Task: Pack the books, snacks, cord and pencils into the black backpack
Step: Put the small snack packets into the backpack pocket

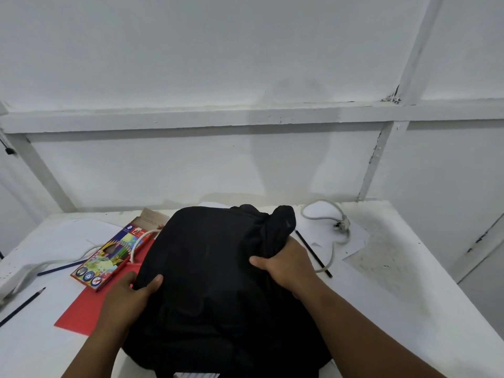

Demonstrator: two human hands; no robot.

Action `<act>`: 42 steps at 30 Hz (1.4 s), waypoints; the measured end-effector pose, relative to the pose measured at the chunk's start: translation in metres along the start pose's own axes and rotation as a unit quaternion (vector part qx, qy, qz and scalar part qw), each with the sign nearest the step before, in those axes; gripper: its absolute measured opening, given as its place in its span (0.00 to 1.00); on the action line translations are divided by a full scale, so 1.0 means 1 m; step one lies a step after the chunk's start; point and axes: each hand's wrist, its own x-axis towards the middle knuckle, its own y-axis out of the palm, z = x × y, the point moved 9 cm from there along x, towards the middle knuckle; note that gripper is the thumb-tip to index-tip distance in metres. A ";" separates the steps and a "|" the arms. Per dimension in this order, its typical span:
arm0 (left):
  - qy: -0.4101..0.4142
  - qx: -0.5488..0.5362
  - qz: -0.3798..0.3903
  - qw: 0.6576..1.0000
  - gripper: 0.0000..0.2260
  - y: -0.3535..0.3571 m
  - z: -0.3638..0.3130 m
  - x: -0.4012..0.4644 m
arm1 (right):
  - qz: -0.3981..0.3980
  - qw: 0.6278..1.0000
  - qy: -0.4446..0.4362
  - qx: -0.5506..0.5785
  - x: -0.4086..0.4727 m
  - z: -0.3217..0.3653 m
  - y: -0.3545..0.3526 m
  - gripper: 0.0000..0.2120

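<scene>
The black backpack (207, 274) lies flat in the middle of the white table. My left hand (131, 293) grips its left edge, thumb on top. My right hand (286, 266) grips a bunched fold of fabric at its upper right. A box of coloured pencils (114, 257) with an open flap lies left of the bag on a red book or sheet (79, 312). Loose dark pencils lie at the far left (24, 304), beside the box (60, 267) and right of the bag (313, 253). A white cord with a plug (338, 225) curls at the back right.
A white power strip (13, 276) with its cable sits at the table's left edge. White paper sheets (357, 238) lie under the cord. A white wall with beams rises behind the table (381, 296), whose right edge drops off to the floor.
</scene>
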 end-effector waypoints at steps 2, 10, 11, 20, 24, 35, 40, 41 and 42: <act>0.010 0.012 -0.030 0.999 0.10 -0.006 -0.001 -0.001 | -0.006 1.000 -0.005 -0.006 0.000 0.006 -0.001 0.23; 0.060 -0.017 -0.082 0.995 0.09 -0.026 -0.047 -0.028 | -0.046 0.996 -0.047 0.052 -0.014 0.031 -0.052 0.10; 0.073 -0.021 -0.086 0.993 0.09 -0.028 -0.056 -0.031 | -0.052 0.995 -0.053 0.063 -0.018 0.034 -0.063 0.10; 0.166 -0.037 -0.062 0.983 0.19 0.025 -0.163 -0.054 | -0.114 0.982 -0.043 0.144 -0.053 0.018 -0.194 0.13; 0.213 -0.055 -0.010 0.975 0.20 0.079 -0.219 -0.069 | -0.174 0.971 -0.030 0.163 -0.077 -0.007 -0.260 0.12; 0.315 -0.046 0.179 0.931 0.21 0.259 -0.341 -0.120 | -0.349 0.916 0.043 0.194 -0.161 -0.090 -0.407 0.12; 0.324 -0.025 0.249 0.912 0.19 0.330 -0.361 -0.134 | -0.412 0.882 0.060 0.219 -0.185 -0.127 -0.426 0.11; 0.327 -0.018 0.261 0.908 0.19 0.342 -0.364 -0.135 | -0.423 0.875 0.063 0.226 -0.187 -0.135 -0.426 0.11; 0.329 -0.009 0.272 0.904 0.19 0.355 -0.366 -0.136 | -0.434 0.867 0.068 0.234 -0.188 -0.144 -0.424 0.11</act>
